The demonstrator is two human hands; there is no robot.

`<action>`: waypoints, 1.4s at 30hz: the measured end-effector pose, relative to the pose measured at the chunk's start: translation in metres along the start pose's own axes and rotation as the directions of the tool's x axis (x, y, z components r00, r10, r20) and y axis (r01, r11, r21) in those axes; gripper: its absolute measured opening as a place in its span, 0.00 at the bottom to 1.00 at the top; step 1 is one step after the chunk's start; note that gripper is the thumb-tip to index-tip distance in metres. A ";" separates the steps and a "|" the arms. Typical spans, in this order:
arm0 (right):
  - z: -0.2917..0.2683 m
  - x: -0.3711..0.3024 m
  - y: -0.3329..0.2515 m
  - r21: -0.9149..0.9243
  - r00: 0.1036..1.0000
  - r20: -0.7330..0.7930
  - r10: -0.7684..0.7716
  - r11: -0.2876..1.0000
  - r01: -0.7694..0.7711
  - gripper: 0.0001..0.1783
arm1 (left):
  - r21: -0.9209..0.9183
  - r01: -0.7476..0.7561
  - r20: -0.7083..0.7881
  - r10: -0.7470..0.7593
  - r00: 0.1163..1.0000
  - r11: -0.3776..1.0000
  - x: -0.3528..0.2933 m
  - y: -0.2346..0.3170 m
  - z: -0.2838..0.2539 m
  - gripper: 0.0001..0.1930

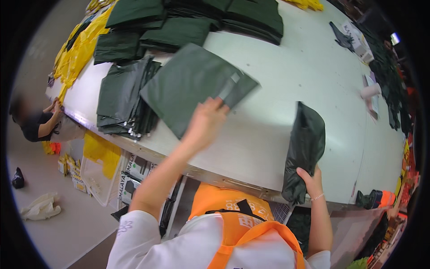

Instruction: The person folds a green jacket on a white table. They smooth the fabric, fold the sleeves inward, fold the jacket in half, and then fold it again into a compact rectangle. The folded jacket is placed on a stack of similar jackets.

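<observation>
Apron in orange covers the front of your white shirt. Your right hand grasps the lower end of a dark green bundle, thumb across its face, at the table's near edge. Your left hand reaches further over and grips a flat, squarish green pouch by the side nearest you; blur hides the exact fingertip hold. The pouch is turned cornerwise above or on the pale table; you cannot tell whether it touches. Just left of the pouch lies a stack of similar green pieces, with small pale tabs along its near edge. Behind these sit piles of green packs. Off to your left, a co-worker has both hands at yellow sheeting. Toward the far right are a white box and a pale roll.
</observation>
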State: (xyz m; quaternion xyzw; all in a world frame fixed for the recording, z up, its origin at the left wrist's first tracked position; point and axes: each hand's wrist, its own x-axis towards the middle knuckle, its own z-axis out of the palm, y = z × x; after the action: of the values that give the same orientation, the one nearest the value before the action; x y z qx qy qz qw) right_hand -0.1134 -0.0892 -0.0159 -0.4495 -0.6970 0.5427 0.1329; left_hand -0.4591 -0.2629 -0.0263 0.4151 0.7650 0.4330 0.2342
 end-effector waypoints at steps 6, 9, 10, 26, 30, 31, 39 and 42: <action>-0.040 -0.082 0.037 0.491 0.938 -0.216 0.273 0.860 -0.137 0.22 | 0.343 -0.223 0.251 0.139 0.958 0.913 -0.055 -0.016 0.190 0.19; -0.053 -0.110 0.062 0.486 0.929 -0.235 0.287 0.862 -0.144 0.21 | 0.313 -0.170 0.183 0.116 0.976 0.934 -0.037 -0.010 0.200 0.21; -0.055 -0.116 0.069 0.470 0.931 -0.236 0.280 0.871 -0.143 0.21 | 0.409 -0.244 0.097 0.224 0.970 0.879 -0.029 -0.015 0.198 0.21; -0.040 -0.111 0.013 -0.425 0.847 0.470 -0.246 0.778 0.462 0.32 | 0.137 -0.352 0.336 0.291 0.896 0.926 0.038 0.025 0.142 0.09; -0.002 -0.055 0.007 -0.430 0.724 0.682 -0.100 0.746 0.508 0.32 | -0.030 -0.452 0.464 0.413 0.784 0.892 0.032 0.042 0.131 0.07; 0.006 -0.043 0.005 -0.447 0.739 0.668 -0.082 0.751 0.487 0.33 | -0.053 -0.417 0.528 0.380 0.760 0.907 0.024 0.048 0.123 0.07; 0.020 -0.023 0.027 -0.482 0.852 0.520 -0.057 0.804 0.348 0.35 | -0.397 -0.072 -0.051 0.057 0.997 0.915 -0.038 -0.011 0.089 0.21; 0.023 -0.019 0.026 -0.456 0.869 0.495 0.026 0.859 0.234 0.35 | -0.711 0.085 -0.105 -0.226 0.969 0.698 -0.088 -0.033 0.104 0.33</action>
State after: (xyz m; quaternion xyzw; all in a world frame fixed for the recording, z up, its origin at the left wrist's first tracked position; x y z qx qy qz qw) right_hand -0.1057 -0.1185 -0.0416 -0.2784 -0.8482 0.4293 -0.1371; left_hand -0.3506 -0.2977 -0.1087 0.1869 0.5941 0.7056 0.3380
